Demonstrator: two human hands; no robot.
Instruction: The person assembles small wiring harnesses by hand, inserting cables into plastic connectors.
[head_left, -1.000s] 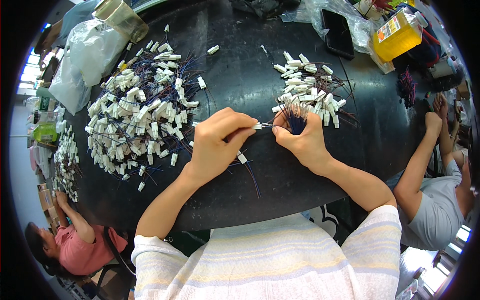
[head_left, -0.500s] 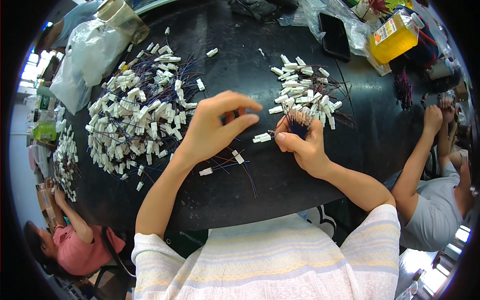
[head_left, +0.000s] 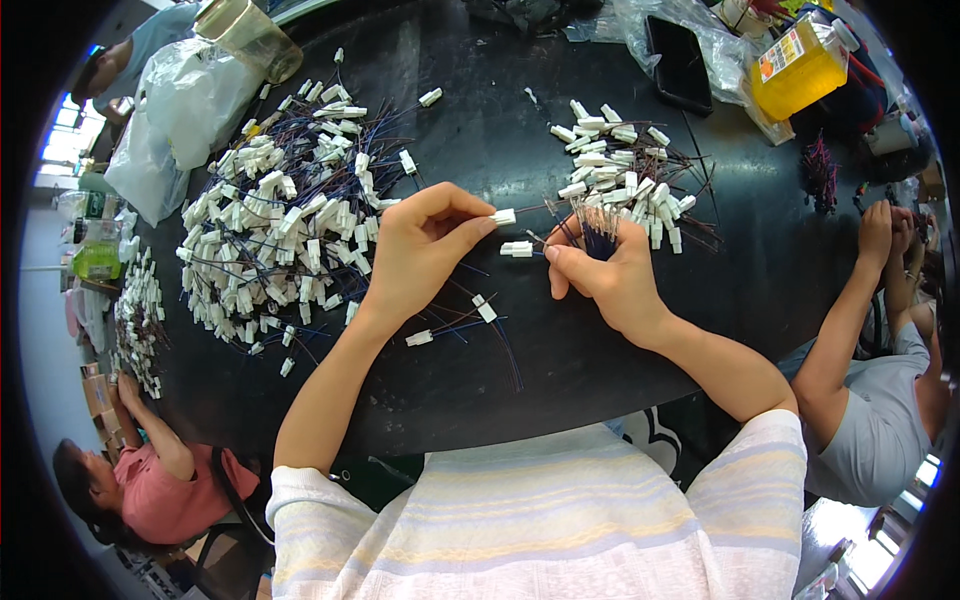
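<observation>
A small white connector (head_left: 504, 217) is pinched between the thumb and fingers of my left hand (head_left: 425, 245), with a thin dark wire running from it toward the right. My right hand (head_left: 617, 280) is closed around a bundle of dark wires (head_left: 598, 240) whose bare tips point up. Another white connector (head_left: 516, 249) sticks out to the left of my right fingertips, on a short wire. Left of my left hand spreads a big heap of white wired connectors (head_left: 280, 215). Beyond my right hand lies a smaller pile of wired connectors (head_left: 625, 160).
Two loose connectors, one of them a wired connector (head_left: 485, 308), lie on the black table (head_left: 480, 400) before me. At the far right are a phone (head_left: 679, 65) and a yellow bottle (head_left: 800, 70). A plastic bag (head_left: 175, 110) stands far left. Co-workers sit at both sides.
My left hand, empty and partly open before, now pinches a white connector close to my right hand. My right hand keeps its wire bundle and has hardly moved.
</observation>
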